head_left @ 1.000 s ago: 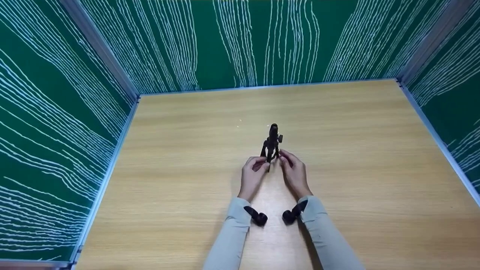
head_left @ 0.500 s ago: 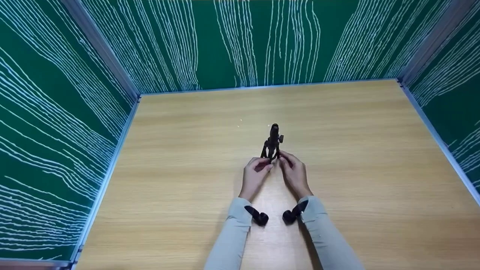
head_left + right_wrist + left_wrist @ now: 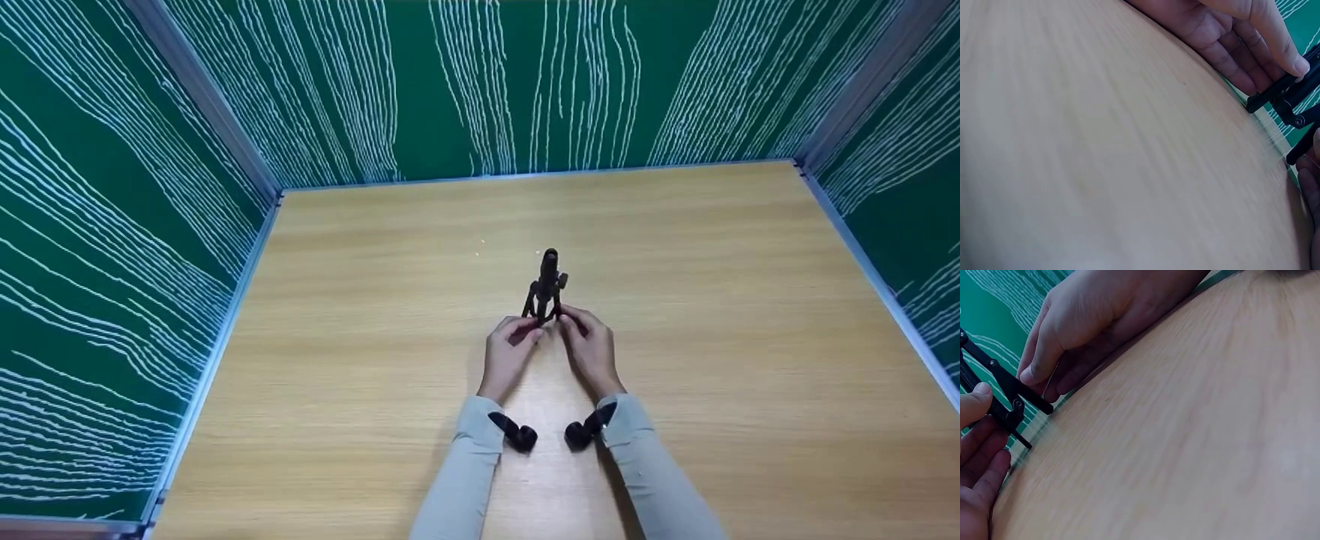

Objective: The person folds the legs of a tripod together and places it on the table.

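A small black tripod (image 3: pixel 549 276) stands at mid-table in the head view, legs spread and a knob on its right side. My left hand (image 3: pixel 507 358) pinches the near leg between thumb and fingers. On the right leg, my right hand (image 3: pixel 592 351) has its thumb and fingertips closed. The left wrist view shows a leg (image 3: pixel 1008 384) with its tip close to the tabletop, the right hand (image 3: pixel 1086 318) holding it. From the right wrist, the left thumb lies on another leg (image 3: pixel 1269 95). The tripod's top is cut off in both wrist views.
The wooden tabletop (image 3: pixel 360 315) extends around the hands. Green panels (image 3: pixel 420 90) with white wavy lines border the back and both sides. A few tiny white specks (image 3: pixel 480 247) lie behind the tripod. Black wrist mounts (image 3: pixel 517 435) sit at the sleeve cuffs.
Over the last second the left hand shifts very slightly right on the near leg. The tripod stays almost in place, and the right hand hardly moves.
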Tool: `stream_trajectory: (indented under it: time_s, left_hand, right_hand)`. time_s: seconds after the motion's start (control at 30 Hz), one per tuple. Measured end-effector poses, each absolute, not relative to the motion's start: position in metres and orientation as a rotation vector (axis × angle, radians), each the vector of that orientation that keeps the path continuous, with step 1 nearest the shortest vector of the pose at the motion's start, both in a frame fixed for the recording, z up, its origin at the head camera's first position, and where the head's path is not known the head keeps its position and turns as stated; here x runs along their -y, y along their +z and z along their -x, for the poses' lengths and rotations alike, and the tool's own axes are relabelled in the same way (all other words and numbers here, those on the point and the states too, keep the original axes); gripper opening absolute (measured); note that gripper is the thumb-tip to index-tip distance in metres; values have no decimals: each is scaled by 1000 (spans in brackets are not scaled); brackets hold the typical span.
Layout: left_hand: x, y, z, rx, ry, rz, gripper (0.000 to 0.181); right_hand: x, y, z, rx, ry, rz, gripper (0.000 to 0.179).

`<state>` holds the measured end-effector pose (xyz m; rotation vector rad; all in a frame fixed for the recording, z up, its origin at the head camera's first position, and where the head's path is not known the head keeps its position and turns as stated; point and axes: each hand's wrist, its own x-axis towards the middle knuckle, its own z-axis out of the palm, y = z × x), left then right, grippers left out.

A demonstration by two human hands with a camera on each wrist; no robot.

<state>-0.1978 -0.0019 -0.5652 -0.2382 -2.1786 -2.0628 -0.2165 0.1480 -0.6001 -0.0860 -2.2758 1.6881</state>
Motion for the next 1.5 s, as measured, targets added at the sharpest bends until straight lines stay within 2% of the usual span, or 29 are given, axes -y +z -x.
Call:
stream_trajectory:
  time_s: [0.67, 0.97, 1.5]
  left_hand:
    - [4, -565, 198, 2176, -2047, 192, 21]
    - [0, -599, 214, 2151, -2071, 139, 21]
    - [2, -600, 213, 2183, -2009, 164, 21]
  right_hand:
    - [-145, -596, 214, 2199, 1734, 146, 18]
    - [-147, -600, 214, 2192, 1744, 127, 18]
    - [-146, -599, 213, 2222, 1680, 127, 17]
